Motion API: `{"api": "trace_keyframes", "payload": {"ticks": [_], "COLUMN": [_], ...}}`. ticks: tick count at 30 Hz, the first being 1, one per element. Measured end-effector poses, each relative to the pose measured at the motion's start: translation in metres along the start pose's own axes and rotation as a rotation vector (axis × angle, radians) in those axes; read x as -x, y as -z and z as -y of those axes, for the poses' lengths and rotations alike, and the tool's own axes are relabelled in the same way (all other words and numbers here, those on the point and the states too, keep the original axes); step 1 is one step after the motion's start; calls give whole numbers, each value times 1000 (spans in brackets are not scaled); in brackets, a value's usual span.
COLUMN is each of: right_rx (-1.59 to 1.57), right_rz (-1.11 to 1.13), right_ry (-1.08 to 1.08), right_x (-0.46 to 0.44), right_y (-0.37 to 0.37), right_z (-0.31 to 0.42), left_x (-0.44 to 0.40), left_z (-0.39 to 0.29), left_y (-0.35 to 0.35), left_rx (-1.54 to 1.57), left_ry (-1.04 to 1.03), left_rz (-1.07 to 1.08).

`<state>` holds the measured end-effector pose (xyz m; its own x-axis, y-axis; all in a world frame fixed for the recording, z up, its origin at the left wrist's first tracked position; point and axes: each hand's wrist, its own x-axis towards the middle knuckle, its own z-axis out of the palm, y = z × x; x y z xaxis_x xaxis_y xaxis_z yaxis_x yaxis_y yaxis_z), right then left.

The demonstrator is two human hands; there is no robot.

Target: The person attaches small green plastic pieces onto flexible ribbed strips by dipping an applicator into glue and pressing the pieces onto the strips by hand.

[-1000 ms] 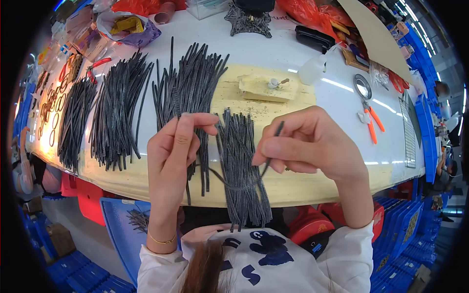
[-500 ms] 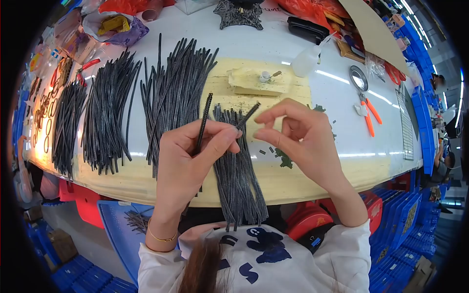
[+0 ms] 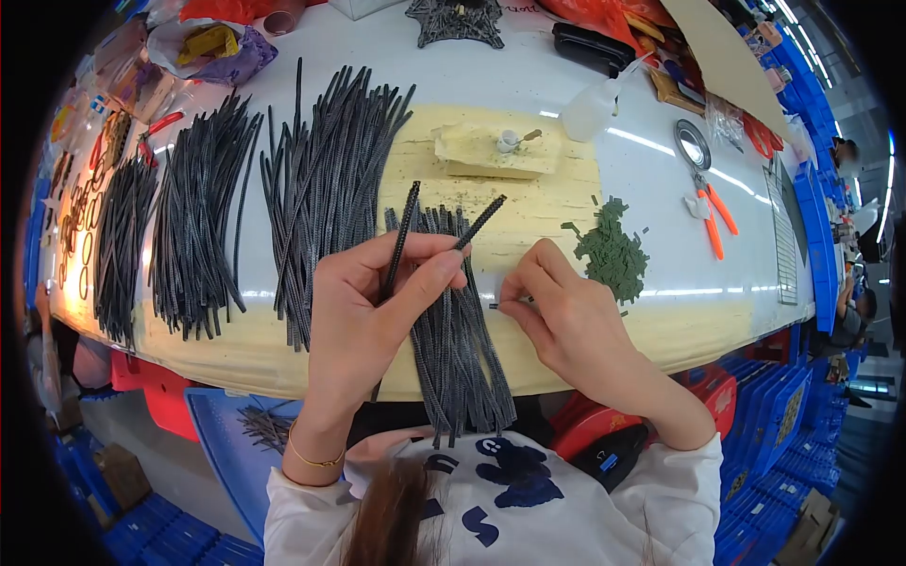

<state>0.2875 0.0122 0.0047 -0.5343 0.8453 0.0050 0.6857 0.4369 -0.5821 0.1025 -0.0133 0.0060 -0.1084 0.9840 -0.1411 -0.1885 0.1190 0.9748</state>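
Observation:
My left hand (image 3: 373, 292) is closed on black ribbed strips. One strip (image 3: 486, 217) slants up from between thumb and forefinger, and a second (image 3: 404, 231) stands nearly upright through the grip. Below and right of that hand lies a bundle of the same strips (image 3: 462, 363), reaching over the table's front edge. My right hand (image 3: 566, 311) is low over the yellow surface with thumb and forefinger pinched together. A small dark green piece (image 3: 494, 306) shows at its fingertips. Just beyond it is a pile of little dark green pieces (image 3: 613, 253).
Large bundles of black strips (image 3: 330, 179) lie to the left. A cream block (image 3: 495, 151) holds a small white cup (image 3: 508, 141). Farther right are a squeeze bottle (image 3: 593, 108), a round metal dish (image 3: 692, 144) and orange-handled pliers (image 3: 714, 222). A blue tray (image 3: 222, 443) sits below the edge.
My right hand has moved down and its fingertips have come together, uncovering the green pile. My left hand still holds the strips in nearly the same place.

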Motion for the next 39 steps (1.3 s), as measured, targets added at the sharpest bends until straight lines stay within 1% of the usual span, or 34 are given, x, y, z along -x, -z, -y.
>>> {"api": "trace_keyframes", "payload": {"ticks": [3, 8, 12, 13, 17, 23, 27, 28, 32, 33, 37, 38, 39], "right_rx": [-28, 40, 46, 47, -57, 73, -262, -263, -481, -481, -765, -764, -722], "right_rz": [21, 72, -50, -48, -179, -225, -261, -260, -235, -235, -267, -265, -271], "right_ry": [-6, 76, 193, 196, 259, 299, 243, 246, 50, 51, 4, 7, 76], "right_x": [0, 3, 1, -1, -11, -21, -24, -24, -17, -18, -21, -24, -27], "right_y": [1, -1, 7, 9, 15, 13, 10, 10, 6, 6, 5, 7, 10], "right_z": [-1, -5, -2, 0, 14, 22, 20, 21, 25, 25, 18, 18, 17], "left_x": [0, -1, 0, 0, -2, -1, 0, 0, 0, 0, 0, 0, 0], "left_z": [0, -1, 1, 0, -8, 3, 1, 1, 3, 3, 1, 2, 4], "left_y": [3, 7, 6, 4, -2, 1, -3, -3, -3, -3, -5, -4, -2], "left_rx": [-6, 7, 53, 54, 108, 54, 81, 81, 82, 82, 98, 99, 82], "left_ry": [4, 78, 81, 80, 157, 61, 58, 56, 23, 22, -19, -21, -42], "left_rz": [1, 44, 64, 61, 112, 117, 32, 29, -15, -16, -1, -3, 21]}}
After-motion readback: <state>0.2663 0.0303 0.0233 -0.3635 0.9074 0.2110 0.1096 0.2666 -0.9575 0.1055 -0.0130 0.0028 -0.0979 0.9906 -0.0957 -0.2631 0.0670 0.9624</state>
